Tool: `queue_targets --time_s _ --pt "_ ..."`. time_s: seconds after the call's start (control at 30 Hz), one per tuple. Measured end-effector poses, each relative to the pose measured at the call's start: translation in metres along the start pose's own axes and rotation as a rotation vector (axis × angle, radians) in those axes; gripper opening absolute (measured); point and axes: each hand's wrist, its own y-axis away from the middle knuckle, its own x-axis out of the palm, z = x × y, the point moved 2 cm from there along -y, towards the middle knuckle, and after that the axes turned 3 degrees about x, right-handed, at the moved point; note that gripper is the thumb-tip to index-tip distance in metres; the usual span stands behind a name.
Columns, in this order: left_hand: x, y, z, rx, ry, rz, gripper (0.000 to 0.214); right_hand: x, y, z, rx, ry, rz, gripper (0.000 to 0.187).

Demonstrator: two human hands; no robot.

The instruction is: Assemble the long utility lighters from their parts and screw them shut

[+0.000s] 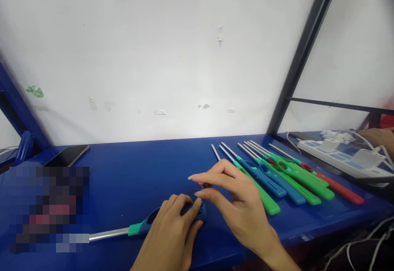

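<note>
A blue long-nosed lighter (pixel 144 226) with a teal collar and metal tube lies on the blue tabletop, its tube pointing left. My left hand (pixel 172 230) is wrapped over its handle and presses it down, covering most of it. Above the handle's right end, my right hand (pixel 241 203) pinches a small, thin dark object (pixel 207 186) with a reddish top between thumb and fingers. Its lower end reaches down to the handle beside my left fingertips. Fingers hide most of it, so its kind is unclear.
To the right lie several green, blue and red lighters, including a green lighter (pixel 270 205). Beyond the dark post (pixel 303 57) are a white power strip (pixel 335 156), cables and another person's hand (pixel 377 137). A phone (pixel 69 156) rests at left, near a blurred-out patch.
</note>
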Motion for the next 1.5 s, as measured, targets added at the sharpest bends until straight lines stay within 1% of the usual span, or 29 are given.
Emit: queue_targets --time_s 0.07,0.1,0.2,0.27,0.3,0.37,0.43,0.47,0.5,0.57,0.6,0.67,0.73,0.77,0.83,0.93,0.97,1.0,1.07,1.1,1.13,1.17,1.27,1.3,1.37,1.43,1.47,1.5 --pt "0.0006 0.0005 -0.0003 0.007 -0.005 -0.006 0.039 -0.0005 0.0004 0.0006 -0.034 0.082 -0.079 0.028" --pt "0.0007 0.0008 -0.0004 0.005 -0.011 -0.008 0.039 -0.0006 0.0005 0.0008 -0.037 0.099 -0.071 0.029" --pt "0.0004 0.0009 -0.0004 0.01 -0.026 -0.017 0.04 0.0 0.0006 0.0007 0.006 -0.001 0.063 0.037" --pt "-0.0003 0.0002 -0.0001 0.017 -0.025 -0.022 0.04 0.001 0.0009 0.0007 0.014 -0.084 0.073 0.036" --pt "-0.0005 -0.0003 0.0001 0.021 -0.026 -0.021 0.041 0.0017 0.0011 0.0008 0.008 -0.087 0.042 0.032" --pt "-0.0003 -0.001 0.0009 0.026 -0.035 -0.007 0.04 0.0025 0.0016 0.0012 -0.01 -0.01 -0.058 0.023" --pt "0.0007 -0.0011 0.0018 0.03 -0.056 -0.002 0.04 0.0018 0.002 0.0017 -0.017 0.086 -0.115 0.021" --pt "0.0015 -0.0009 0.0021 0.032 -0.066 -0.004 0.041 0.0009 0.0019 0.0014 -0.004 0.109 -0.109 0.023" --pt "0.0022 -0.0006 0.0023 0.036 -0.073 -0.01 0.042 -0.0001 0.0015 0.0006 0.018 0.103 -0.075 0.028" --pt "0.0036 -0.0003 0.0025 0.041 -0.081 -0.023 0.043 -0.0011 0.0002 -0.0023 0.077 0.019 0.03 0.037" --pt "0.004 -0.0003 0.0025 0.044 -0.082 -0.027 0.043 -0.0012 -0.0006 -0.004 0.097 -0.033 0.057 0.038" --pt "0.0039 -0.0005 0.0028 0.045 -0.087 -0.036 0.042 -0.0007 -0.0022 -0.0064 0.095 -0.072 0.029 0.034" --pt "0.0033 -0.0007 0.0035 0.047 -0.093 -0.043 0.041 -0.0001 -0.0027 -0.0067 0.069 -0.014 -0.049 0.027" --pt "0.0031 -0.0006 0.0039 0.051 -0.096 -0.046 0.041 0.0002 -0.0025 -0.006 0.06 0.022 -0.066 0.027" --pt "0.0032 -0.0001 0.0047 0.058 -0.103 -0.055 0.041 0.0005 -0.0015 -0.0042 0.072 0.043 -0.019 0.032" --pt "0.004 0.0008 0.0051 0.062 -0.105 -0.065 0.042 0.0006 0.0001 -0.0026 0.098 -0.04 0.099 0.041" --pt "0.0041 0.0009 0.0049 0.059 -0.101 -0.065 0.042 0.0006 0.0002 -0.0029 0.097 -0.051 0.093 0.04" --pt "0.004 0.0009 0.0046 0.055 -0.097 -0.061 0.041 0.0004 0.0002 -0.0035 0.086 -0.043 0.056 0.036" --pt "0.0035 0.0006 0.0039 0.051 -0.092 -0.056 0.041 -0.0001 0.0 -0.005 0.061 0.021 -0.058 0.028" --pt "0.0033 0.0005 0.0037 0.05 -0.091 -0.052 0.041 -0.0003 0.0001 -0.0056 0.054 0.057 -0.092 0.027" --pt "0.0033 0.0005 0.0036 0.048 -0.092 -0.048 0.041 -0.0006 0.0002 -0.0059 0.053 0.078 -0.096 0.028" --pt "0.0034 0.0007 0.0038 0.045 -0.092 -0.044 0.041 -0.0007 0.0003 -0.0061 0.06 0.079 -0.066 0.03" --pt "0.0048 0.0024 0.005 0.025 -0.075 -0.017 0.042 -0.0003 0.001 -0.0054 0.087 -0.019 0.092 0.042" --pt "0.0051 0.0031 0.0055 0.016 -0.066 -0.009 0.042 0.0002 0.0011 -0.0049 0.083 -0.049 0.105 0.043" --pt "0.005 0.0042 0.0058 0.006 -0.047 0.007 0.042 0.0017 0.0009 -0.0044 0.063 -0.04 0.045 0.037" --pt "0.0038 0.0043 0.0054 0.0 -0.037 0.022 0.043 0.0034 0.0002 -0.0044 0.035 0.034 -0.057 0.03" --pt "0.0031 0.0039 0.0049 -0.004 -0.037 0.032 0.043 0.0041 -0.0002 -0.0046 0.028 0.065 -0.083 0.029" --pt "0.0024 0.0032 0.0043 -0.008 -0.041 0.039 0.043 0.0045 -0.0007 -0.0051 0.032 0.075 -0.077 0.031"
